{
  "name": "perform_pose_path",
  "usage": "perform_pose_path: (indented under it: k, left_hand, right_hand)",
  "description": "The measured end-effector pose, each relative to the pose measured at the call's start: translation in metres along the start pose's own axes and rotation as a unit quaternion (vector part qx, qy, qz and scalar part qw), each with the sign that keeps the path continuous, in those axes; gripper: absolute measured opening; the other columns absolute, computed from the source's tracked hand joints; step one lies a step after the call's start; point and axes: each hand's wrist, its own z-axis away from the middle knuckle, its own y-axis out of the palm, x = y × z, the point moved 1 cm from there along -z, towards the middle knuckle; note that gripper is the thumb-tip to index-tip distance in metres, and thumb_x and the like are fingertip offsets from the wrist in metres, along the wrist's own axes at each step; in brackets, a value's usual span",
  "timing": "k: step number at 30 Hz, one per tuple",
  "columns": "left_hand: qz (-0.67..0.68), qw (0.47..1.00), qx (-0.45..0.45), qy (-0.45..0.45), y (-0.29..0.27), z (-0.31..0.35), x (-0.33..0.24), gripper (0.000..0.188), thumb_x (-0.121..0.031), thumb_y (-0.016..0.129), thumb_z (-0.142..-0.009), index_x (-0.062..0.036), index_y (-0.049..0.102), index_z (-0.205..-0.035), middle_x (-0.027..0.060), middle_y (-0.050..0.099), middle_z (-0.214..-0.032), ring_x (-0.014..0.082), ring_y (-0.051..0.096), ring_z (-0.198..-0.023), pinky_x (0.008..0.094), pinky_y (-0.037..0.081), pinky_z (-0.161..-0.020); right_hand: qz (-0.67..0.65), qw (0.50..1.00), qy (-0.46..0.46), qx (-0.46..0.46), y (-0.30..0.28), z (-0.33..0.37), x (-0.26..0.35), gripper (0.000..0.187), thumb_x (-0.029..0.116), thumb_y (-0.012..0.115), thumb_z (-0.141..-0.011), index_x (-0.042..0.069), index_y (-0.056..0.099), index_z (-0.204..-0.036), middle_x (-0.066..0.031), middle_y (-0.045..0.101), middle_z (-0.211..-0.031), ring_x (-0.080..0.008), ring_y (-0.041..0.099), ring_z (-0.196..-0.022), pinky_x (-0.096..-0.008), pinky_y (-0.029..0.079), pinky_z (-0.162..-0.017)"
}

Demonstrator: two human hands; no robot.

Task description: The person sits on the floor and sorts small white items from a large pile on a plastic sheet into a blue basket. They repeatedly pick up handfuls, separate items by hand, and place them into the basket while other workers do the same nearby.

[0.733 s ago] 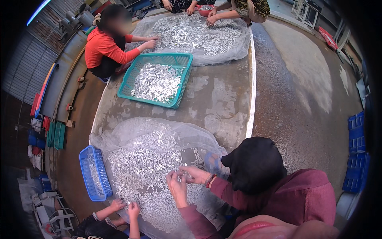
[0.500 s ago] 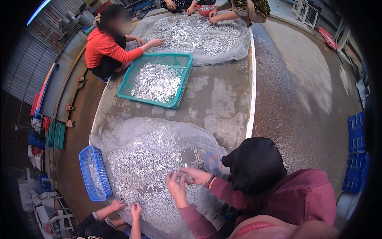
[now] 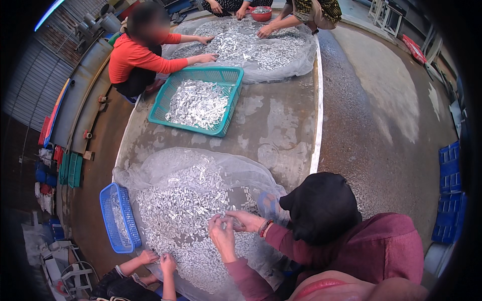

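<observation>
Neither my left hand nor my right hand can be made out; the hands in the frame appear to belong to other people. At front right, a co-worker in a black cap (image 3: 321,206) and maroon sleeves holds both hands (image 3: 232,230) close together above a near pile of small silvery-white pieces (image 3: 183,200). What those fingers hold is too small to name. Another pair of hands (image 3: 158,260), from the lower left, works at the pile's near edge with fingertips bent down. The pile lies on sheer white netting (image 3: 241,168). Beside it stands a blue basket (image 3: 134,236) with similar pieces.
A green basket (image 3: 232,108) of pieces stands mid-platform. Beyond it, a person in an orange top (image 3: 138,59) reaches over a far pile (image 3: 236,42), with others near a red bowl (image 3: 260,16). A white edge (image 3: 317,125) borders the wet floor; blue crates (image 3: 448,190) stand far right.
The person in orange has reached farther right over the far pile. A far-right worker's hand has moved from the red bowl toward the pile. The lower-left hands have drawn closer together.
</observation>
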Motion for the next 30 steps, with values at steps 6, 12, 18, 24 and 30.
perform_pose_path:
  k: [6,12,18,24,30]
  left_hand:
    - [0.007,1.0,0.01,-0.004,-0.001,0.0,-0.004,0.016,-0.011,0.072,-0.071,0.001,0.066,-0.08,0.0173,0.06,-0.104,0.0327,0.057,-0.097,0.0386,0.043,-0.086]
    - [0.03,0.999,0.028,-0.021,-0.002,-0.001,-0.008,0.017,-0.01,0.071,-0.072,0.0017,0.065,-0.084,0.0193,0.058,-0.106,0.0337,0.056,-0.1,0.0392,0.042,-0.088]
    - [-0.011,1.0,-0.024,-0.015,-0.003,-0.001,-0.008,0.025,-0.009,0.069,-0.074,0.0,0.062,-0.097,0.0212,0.052,-0.113,0.0348,0.049,-0.109,0.0408,0.038,-0.094]
    - [0.014,0.999,-0.051,0.005,-0.004,-0.002,-0.004,0.023,-0.011,0.064,-0.08,0.0002,0.061,-0.099,0.0209,0.05,-0.113,0.0353,0.048,-0.107,0.0414,0.037,-0.093]
    - [0.021,0.997,-0.073,0.014,-0.004,-0.003,-0.004,0.018,-0.012,0.06,-0.084,0.0006,0.062,-0.097,0.0194,0.055,-0.108,0.0324,0.051,-0.105,0.0391,0.039,-0.091]
  right_hand:
    - [0.005,0.999,0.007,0.031,-0.004,-0.006,-0.001,0.024,0.029,0.051,-0.093,0.01,0.062,-0.082,0.0042,0.048,-0.052,-0.0069,0.04,-0.04,-0.0204,0.03,-0.037]
    - [0.048,0.998,0.035,0.024,0.007,0.002,0.003,0.026,0.031,0.047,-0.094,0.012,0.063,-0.087,0.0052,0.046,-0.051,-0.0069,0.038,-0.039,-0.0212,0.029,-0.038]
    - [0.085,0.991,0.044,0.099,0.006,0.003,0.001,0.023,0.031,0.046,-0.095,0.014,0.061,-0.089,0.0044,0.052,-0.059,-0.0068,0.046,-0.047,-0.0211,0.036,-0.041]
    - [0.044,0.991,0.025,0.121,-0.021,-0.028,-0.017,0.023,0.032,0.047,-0.095,0.013,0.06,-0.093,0.0034,0.055,-0.063,-0.0086,0.052,-0.052,-0.0222,0.043,-0.046]
    - [0.007,0.993,0.032,0.117,-0.027,-0.034,-0.02,0.023,0.035,0.049,-0.094,0.015,0.06,-0.093,0.0033,0.059,-0.075,-0.0082,0.056,-0.064,-0.0233,0.048,-0.055]
